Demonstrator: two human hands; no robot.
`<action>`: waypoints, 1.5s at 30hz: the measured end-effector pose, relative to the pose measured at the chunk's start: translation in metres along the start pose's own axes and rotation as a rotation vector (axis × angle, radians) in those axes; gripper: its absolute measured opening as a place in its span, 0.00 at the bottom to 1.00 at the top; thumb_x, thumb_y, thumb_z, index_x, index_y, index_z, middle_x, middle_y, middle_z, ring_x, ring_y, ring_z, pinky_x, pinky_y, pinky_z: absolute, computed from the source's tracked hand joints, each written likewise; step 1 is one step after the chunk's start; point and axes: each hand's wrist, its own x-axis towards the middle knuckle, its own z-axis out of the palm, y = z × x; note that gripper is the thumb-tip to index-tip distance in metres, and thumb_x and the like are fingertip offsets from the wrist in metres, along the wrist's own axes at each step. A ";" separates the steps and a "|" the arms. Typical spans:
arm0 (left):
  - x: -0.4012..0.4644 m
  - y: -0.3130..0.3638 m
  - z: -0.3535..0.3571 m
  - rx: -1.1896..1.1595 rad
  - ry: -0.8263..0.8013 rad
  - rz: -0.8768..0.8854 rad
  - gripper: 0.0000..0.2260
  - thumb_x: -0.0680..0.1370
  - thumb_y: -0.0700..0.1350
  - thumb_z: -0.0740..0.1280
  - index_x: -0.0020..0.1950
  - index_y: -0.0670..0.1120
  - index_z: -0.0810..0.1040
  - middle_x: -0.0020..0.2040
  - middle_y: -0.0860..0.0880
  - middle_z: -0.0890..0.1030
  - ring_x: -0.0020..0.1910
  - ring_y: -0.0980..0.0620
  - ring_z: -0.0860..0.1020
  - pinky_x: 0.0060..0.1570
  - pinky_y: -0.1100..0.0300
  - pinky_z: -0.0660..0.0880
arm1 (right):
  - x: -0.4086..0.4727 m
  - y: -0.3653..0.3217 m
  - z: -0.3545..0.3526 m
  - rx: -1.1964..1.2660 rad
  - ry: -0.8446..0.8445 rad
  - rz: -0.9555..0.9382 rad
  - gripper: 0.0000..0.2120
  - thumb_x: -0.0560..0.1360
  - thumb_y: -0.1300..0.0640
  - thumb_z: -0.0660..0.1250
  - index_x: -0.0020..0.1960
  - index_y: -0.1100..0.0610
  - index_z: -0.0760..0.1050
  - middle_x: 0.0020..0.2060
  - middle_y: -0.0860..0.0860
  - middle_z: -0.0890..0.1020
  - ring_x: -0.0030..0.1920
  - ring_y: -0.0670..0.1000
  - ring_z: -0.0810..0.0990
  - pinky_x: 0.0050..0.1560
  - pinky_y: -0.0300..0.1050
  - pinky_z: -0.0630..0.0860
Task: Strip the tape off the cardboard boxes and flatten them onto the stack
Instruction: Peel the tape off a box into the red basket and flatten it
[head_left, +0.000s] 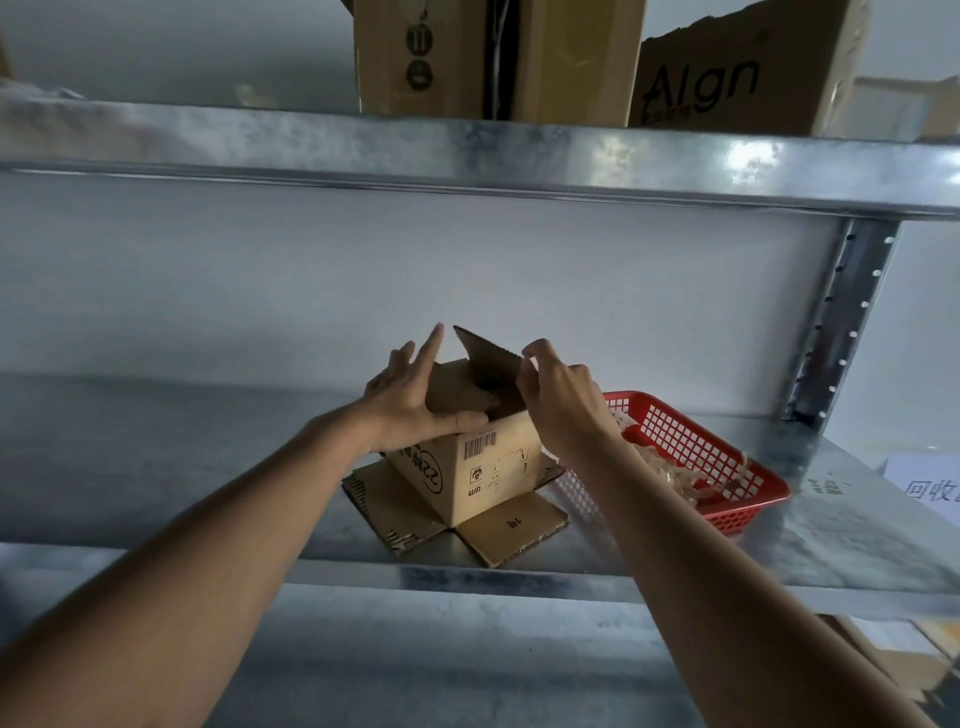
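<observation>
Two bare forearms reached from the near edge up to a small cardboard box (483, 467) that stood on a galvanised metal shelf (208, 467). This box served as the landmark for all positions below.

Box condition: it stood upside down, its printed markings and barcode inverted. Its lower flaps (511, 527) were splayed flat on the shelf around its base. Its upper flaps were partly raised, one dark flap (488, 353) standing tilted above the opening.

Left hand (415, 405): placed on the box's left upper edge. The thumb lay along the front top edge, touching the cardboard. The fingers were extended, the index finger pointing upward. The hand steadied the box without wrapping it.

Right hand (558, 400): positioned at the box's right upper corner. The fingers were curled, and the fingertips pinched the edge of the raised flap. The two hands were apart, one on each side of the opening.

Just right of the box, a red plastic basket (727, 467) sat on the same shelf, touching or nearly touching the right flap. It contained crumpled brownish strips of tape (675, 467).

Above the box, an upper shelf (467, 150) carried larger cardboard cartons (727, 78). Far right of the box, a white paper label (924, 483) lay on the shelf.
</observation>
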 end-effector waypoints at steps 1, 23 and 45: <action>0.001 -0.004 -0.001 0.007 0.013 -0.017 0.57 0.65 0.78 0.68 0.81 0.67 0.35 0.85 0.50 0.40 0.83 0.42 0.42 0.78 0.35 0.49 | 0.000 -0.001 0.001 0.039 0.046 0.028 0.13 0.88 0.52 0.53 0.70 0.52 0.66 0.43 0.58 0.81 0.32 0.55 0.79 0.28 0.52 0.77; -0.007 -0.063 -0.027 -0.603 -0.057 0.194 0.14 0.74 0.31 0.76 0.56 0.44 0.84 0.55 0.52 0.86 0.58 0.56 0.82 0.57 0.63 0.78 | 0.023 -0.018 0.002 -0.113 -0.399 0.177 0.37 0.76 0.72 0.69 0.79 0.48 0.66 0.70 0.59 0.63 0.72 0.63 0.62 0.71 0.56 0.65; 0.006 -0.003 -0.057 -0.289 -0.288 -0.025 0.25 0.78 0.51 0.75 0.72 0.66 0.73 0.66 0.49 0.70 0.59 0.47 0.79 0.51 0.49 0.85 | -0.013 -0.014 -0.002 0.756 -0.059 0.044 0.19 0.71 0.43 0.70 0.61 0.45 0.78 0.65 0.48 0.66 0.64 0.42 0.70 0.48 0.26 0.74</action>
